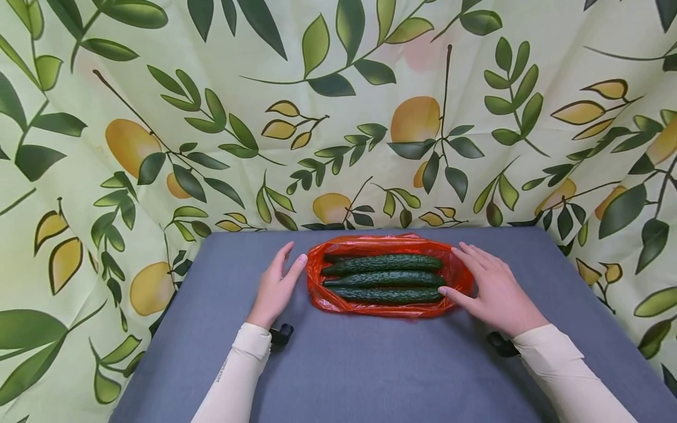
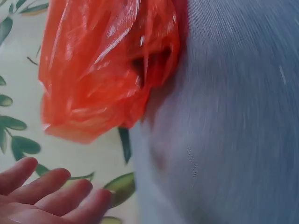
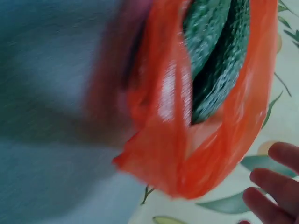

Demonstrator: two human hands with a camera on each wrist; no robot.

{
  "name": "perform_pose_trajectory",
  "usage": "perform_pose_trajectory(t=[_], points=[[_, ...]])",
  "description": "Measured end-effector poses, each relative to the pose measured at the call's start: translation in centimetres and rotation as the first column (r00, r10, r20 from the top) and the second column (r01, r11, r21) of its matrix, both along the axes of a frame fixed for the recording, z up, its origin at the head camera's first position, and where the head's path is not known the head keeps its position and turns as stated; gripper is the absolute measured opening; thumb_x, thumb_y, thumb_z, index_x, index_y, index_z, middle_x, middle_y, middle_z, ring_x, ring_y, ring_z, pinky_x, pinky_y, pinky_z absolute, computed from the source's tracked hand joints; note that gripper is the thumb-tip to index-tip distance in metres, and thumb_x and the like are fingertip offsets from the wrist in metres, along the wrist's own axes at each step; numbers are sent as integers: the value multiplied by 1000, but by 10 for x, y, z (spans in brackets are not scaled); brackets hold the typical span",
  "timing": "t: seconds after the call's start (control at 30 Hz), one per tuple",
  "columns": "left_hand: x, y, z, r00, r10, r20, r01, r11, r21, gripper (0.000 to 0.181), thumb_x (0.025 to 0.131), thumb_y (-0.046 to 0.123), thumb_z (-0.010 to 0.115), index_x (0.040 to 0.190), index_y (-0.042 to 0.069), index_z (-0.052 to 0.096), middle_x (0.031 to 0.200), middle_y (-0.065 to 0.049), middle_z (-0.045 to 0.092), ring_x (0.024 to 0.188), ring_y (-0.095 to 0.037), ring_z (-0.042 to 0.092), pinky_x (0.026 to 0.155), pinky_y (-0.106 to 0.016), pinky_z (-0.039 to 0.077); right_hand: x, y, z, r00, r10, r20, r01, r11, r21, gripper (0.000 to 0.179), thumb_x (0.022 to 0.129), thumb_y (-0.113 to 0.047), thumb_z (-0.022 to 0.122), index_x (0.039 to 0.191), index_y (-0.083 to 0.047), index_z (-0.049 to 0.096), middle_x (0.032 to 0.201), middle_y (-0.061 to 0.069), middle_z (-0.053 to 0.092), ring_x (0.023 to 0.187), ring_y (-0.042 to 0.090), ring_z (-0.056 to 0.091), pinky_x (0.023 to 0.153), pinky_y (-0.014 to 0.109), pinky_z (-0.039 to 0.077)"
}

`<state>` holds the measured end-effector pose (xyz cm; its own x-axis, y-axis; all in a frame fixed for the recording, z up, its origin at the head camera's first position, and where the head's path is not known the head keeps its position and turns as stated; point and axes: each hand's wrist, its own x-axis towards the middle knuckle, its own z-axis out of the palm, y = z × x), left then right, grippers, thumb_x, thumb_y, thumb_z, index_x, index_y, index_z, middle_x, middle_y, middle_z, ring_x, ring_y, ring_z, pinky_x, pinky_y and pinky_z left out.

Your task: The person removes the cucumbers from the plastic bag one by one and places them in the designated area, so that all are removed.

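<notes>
Several dark green, bumpy cucumbers [image 1: 388, 279] lie side by side in a red plastic bag [image 1: 365, 308], its mouth spread wide around them. To the left of the bag is my left hand [image 1: 274, 288], fingers extended and thumb pointing at the bag's end. My right hand [image 1: 497, 288] is at the other end, fingers spread, thumb and fingertips overlapping the bag's rim in the head view. The right wrist view has these fingers [image 3: 275, 182] apart from the bag [image 3: 173, 154]. In the left wrist view, the fingers [image 2: 56, 191] are below the bag [image 2: 98, 84], holding nothing.
A grey-blue cloth [image 1: 391, 370] covers the table under the bag. Behind it and along both sides hangs a pale curtain [image 1: 222, 53] printed with leaves and orange fruit. Dark wrist devices [image 1: 282, 335] sit at both cuffs.
</notes>
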<state>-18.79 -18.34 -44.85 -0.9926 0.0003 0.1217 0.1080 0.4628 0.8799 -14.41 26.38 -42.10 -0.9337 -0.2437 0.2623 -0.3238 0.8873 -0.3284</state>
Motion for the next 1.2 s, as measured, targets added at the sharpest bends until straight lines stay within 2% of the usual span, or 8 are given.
perform_pose_trajectory(t=[0.07, 0.13, 0.23, 0.37, 0.5, 0.67, 0.83, 1.2], points=[[-8, 5, -6, 1000, 5, 4, -6, 995, 104, 73, 106, 57, 62, 164, 17, 44, 170, -13, 46, 160, -33, 42, 130, -53, 35, -8, -7, 3, 1000, 21, 3, -21, 1000, -15, 83, 93, -51, 83, 157, -8, 54, 165, 24, 49, 150, 49, 45, 118, 75, 36], [-15, 9, -12, 1000, 11, 10, -13, 979, 203, 71, 106, 50, 66, 163, 12, 46, 169, -16, 47, 159, -35, 43, 131, -52, 34, -15, -14, 5, 999, 40, 7, -40, 999, -25, 73, 95, -43, 82, 154, -7, 58, 163, 23, 52, 147, 47, 50, 117, 72, 41], [-23, 13, -24, 999, 18, 35, -28, 952, 304, 71, 105, 42, 71, 161, 6, 46, 168, -21, 47, 157, -38, 45, 131, -52, 35, -26, -23, 6, 998, 61, -16, -62, 997, -35, 61, 97, -36, 81, 148, -7, 64, 157, 21, 59, 142, 44, 56, 116, 68, 45], [-26, 15, -35, 998, 11, 63, -33, 933, 357, 73, 103, 36, 75, 160, 1, 46, 166, -24, 48, 155, -40, 48, 128, -54, 38, -36, -36, 7, 993, 73, -93, -78, 996, -52, 46, 97, -28, 82, 136, -7, 72, 141, 17, 70, 131, 40, 63, 110, 64, 52], [-26, 14, -37, 998, 2, 61, -26, 921, 388, 71, 103, 32, 75, 160, 0, 47, 164, -26, 50, 153, -39, 50, 128, -53, 38, -43, -45, 8, 990, 76, -117, -84, 994, -63, 37, 96, -25, 82, 129, -9, 76, 131, 14, 75, 125, 36, 67, 106, 61, 55], [-24, 12, -35, 998, 7, 60, -31, 913, 407, 65, 103, 33, 75, 157, 3, 53, 161, -21, 55, 152, -35, 53, 127, -52, 40, -53, -51, 9, 995, 101, -25, -103, 993, -58, 40, 98, -23, 80, 135, -7, 73, 139, 17, 72, 132, 41, 66, 112, 64, 51], [-24, 13, -35, 996, -5, 93, -35, 903, 428, 61, 103, 36, 74, 155, 7, 57, 158, -15, 60, 150, -30, 55, 126, -52, 43, -64, -52, 3, 992, 106, 69, -99, 990, -100, 42, 99, -23, 79, 138, -8, 72, 141, 16, 72, 132, 40, 65, 113, 64, 50], [-21, 8, -40, 981, -119, 154, -2, 786, 618, 61, 108, 28, 68, 160, 2, 49, 162, -17, 55, 150, -29, 55, 123, -41, 46, -82, -60, -11, 967, 98, 234, -43, 973, -228, 44, 98, -28, 81, 139, -15, 74, 139, 12, 74, 130, 39, 65, 109, 62, 51]])
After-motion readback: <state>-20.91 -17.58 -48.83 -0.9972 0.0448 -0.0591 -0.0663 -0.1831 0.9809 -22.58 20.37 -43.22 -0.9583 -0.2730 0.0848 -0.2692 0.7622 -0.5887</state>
